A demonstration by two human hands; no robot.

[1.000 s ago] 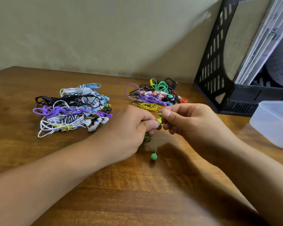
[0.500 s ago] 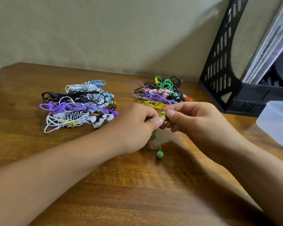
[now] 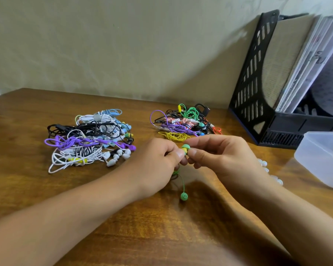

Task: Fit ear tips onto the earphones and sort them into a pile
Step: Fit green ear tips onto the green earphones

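Above the middle of the wooden table (image 3: 27, 181) my left hand (image 3: 154, 166) pinches a green earbud (image 3: 185, 148) with a yellow neck. My right hand (image 3: 223, 156) pinches the same earbud from the other side, fingertips nearly touching the left ones. A green cable drops from my left hand to the second green earbud (image 3: 184, 196), which hangs just over the table. A pile of earphones (image 3: 88, 139) with white tips lies to the left. Another tangle of coloured earphones (image 3: 183, 124) lies behind my hands.
A black perforated file holder (image 3: 258, 89) full of papers stands at the back right. A translucent plastic box (image 3: 323, 160) sits at the right edge. Several loose white ear tips (image 3: 265, 166) lie by my right wrist.
Both hands stay pressed together on the green earbud, fingers shifting slightly. The view has tilted, and the hanging earbud has barely moved.
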